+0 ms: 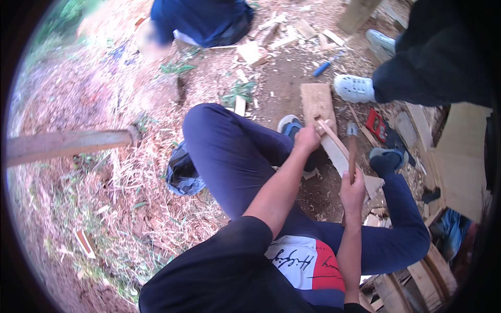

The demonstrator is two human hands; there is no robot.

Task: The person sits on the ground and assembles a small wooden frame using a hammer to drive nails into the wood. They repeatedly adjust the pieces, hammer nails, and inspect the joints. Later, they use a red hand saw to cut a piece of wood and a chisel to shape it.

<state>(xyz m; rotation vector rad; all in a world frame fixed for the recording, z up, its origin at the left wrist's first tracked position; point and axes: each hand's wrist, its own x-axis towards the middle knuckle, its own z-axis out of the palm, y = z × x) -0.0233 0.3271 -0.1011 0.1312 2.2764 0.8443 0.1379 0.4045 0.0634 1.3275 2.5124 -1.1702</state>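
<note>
Black sleeve [248, 235] is leading to the left grip [307, 139], which is holding a wooden strip [335, 139] over a plank [315, 100], apparently steadying it; the right grip [353, 192] is clasping a hammer-like tool [353, 148].

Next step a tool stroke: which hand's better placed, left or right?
Likely right: the right hand grips the wooden-handled tool, its metal head up and free. The left hand holds a wooden strip, so it suits steadying better.

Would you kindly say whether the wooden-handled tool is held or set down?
Held: the right hand is wrapped around the wooden-handled tool.
</note>
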